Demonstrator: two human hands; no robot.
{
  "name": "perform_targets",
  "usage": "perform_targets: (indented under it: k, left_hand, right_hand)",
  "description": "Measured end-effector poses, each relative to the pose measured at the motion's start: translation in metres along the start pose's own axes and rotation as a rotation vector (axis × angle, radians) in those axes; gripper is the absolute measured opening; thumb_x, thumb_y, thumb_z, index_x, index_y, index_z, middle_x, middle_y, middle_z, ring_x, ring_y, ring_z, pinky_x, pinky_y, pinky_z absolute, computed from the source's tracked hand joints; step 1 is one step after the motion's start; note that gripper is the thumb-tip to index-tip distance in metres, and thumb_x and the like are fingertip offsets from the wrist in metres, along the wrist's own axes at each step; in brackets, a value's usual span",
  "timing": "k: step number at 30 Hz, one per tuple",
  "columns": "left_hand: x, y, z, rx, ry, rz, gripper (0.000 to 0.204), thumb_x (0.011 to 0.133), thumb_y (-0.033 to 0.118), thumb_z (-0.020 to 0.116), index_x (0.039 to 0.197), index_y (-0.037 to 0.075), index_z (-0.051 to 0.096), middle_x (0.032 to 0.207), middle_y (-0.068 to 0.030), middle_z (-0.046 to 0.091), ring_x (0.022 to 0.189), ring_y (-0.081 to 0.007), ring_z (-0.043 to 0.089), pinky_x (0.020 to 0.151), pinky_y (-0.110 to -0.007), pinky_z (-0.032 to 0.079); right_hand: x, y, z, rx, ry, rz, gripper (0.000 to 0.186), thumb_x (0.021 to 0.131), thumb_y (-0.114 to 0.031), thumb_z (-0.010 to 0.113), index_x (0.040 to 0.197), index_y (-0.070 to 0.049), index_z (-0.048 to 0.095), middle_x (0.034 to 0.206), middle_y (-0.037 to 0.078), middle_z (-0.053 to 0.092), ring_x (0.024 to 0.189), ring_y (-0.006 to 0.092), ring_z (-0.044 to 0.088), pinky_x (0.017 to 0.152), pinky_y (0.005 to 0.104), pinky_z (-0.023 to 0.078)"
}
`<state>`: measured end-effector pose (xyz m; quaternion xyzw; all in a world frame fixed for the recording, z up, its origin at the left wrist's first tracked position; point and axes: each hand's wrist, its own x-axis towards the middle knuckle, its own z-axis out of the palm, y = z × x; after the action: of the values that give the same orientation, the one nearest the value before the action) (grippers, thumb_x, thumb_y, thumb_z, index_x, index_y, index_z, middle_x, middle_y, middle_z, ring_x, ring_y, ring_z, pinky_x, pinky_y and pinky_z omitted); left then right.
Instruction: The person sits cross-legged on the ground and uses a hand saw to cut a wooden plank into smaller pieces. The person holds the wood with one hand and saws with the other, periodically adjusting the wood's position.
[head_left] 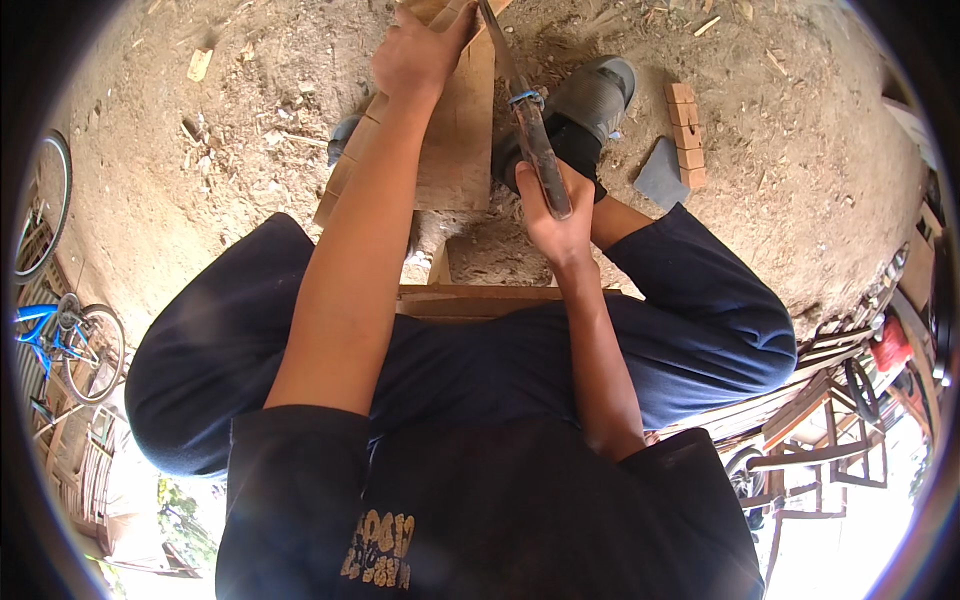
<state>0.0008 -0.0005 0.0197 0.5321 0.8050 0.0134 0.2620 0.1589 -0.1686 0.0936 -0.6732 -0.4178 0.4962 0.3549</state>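
Note:
A long, narrow metal blade with a dark, worn handle (541, 155) is gripped in my right hand (558, 215), and blue binding is wrapped where blade and handle meet. Whether it is a saw or a knife I cannot tell, as the blade runs off the top edge. My left hand (420, 58) is closed on a wooden piece (440, 12) at the top of the view, close beside the blade; its fingertips are partly hidden. Below lies a wide wooden board (455, 150), with a notched strip of wood (345, 170) along its left side.
My shoe (595, 95) is just right of the blade. A notched wooden block (686, 135) and a dark flat piece (661, 175) lie on the dirt floor (220, 130) among wood chips. Bicycles (70, 335) stand at the left; wooden frames (830, 450) stand at the right.

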Motion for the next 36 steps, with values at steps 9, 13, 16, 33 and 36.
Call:
perform_targets:
  k: [9,13,16,33,36]
  left_hand:
    - [0.011,-0.015,0.014,-0.094,0.067,0.085,0.107,0.086,0.081,0.044,0.153,0.000,0.025,0.119,-0.0304,0.065,0.109,-0.0459,0.064,0.092,-0.052,0.051]
    - [0.010,-0.015,0.014,-0.091,0.029,0.089,0.101,0.089,0.076,0.045,0.153,0.001,0.027,0.119,-0.0305,0.065,0.109,-0.0469,0.063,0.092,-0.053,0.050]
    - [0.007,-0.009,0.009,-0.025,0.034,0.098,0.099,0.090,0.075,0.045,0.152,0.000,0.028,0.117,-0.0307,0.065,0.108,-0.0474,0.063,0.092,-0.053,0.050]
    - [0.006,-0.008,0.012,-0.082,0.091,0.107,0.096,0.092,0.072,0.046,0.152,-0.001,0.030,0.111,-0.0327,0.066,0.103,-0.0491,0.064,0.089,-0.054,0.051]
    - [0.007,-0.015,0.017,-0.082,0.140,0.149,0.095,0.092,0.072,0.046,0.152,0.000,0.031,0.111,-0.0324,0.066,0.103,-0.0492,0.064,0.089,-0.054,0.051]
  right_hand:
    - [-0.011,0.007,0.013,0.081,0.001,-0.038,0.023,0.094,-0.008,0.063,0.074,0.001,0.055,0.063,-0.005,0.046,0.063,0.0023,0.039,0.051,0.0251,0.033]
    - [0.000,0.011,0.016,0.096,-0.002,-0.099,0.024,0.095,-0.008,0.062,0.074,0.001,0.054,0.063,-0.005,0.045,0.063,0.0020,0.039,0.051,0.0248,0.033]
    - [0.004,0.009,0.016,0.114,-0.010,-0.059,0.021,0.091,-0.006,0.062,0.074,0.002,0.054,0.059,0.003,0.047,0.060,0.0039,0.042,0.052,0.0277,0.040]
    - [-0.008,0.021,0.015,0.106,0.005,-0.101,0.020,0.096,-0.008,0.061,0.078,0.001,0.057,0.064,-0.006,0.044,0.064,0.0018,0.040,0.051,0.0247,0.035]
    - [0.016,0.007,0.018,0.143,-0.019,-0.005,0.017,0.091,-0.006,0.061,0.076,0.002,0.058,0.059,0.005,0.048,0.059,0.0052,0.047,0.054,0.0289,0.044]
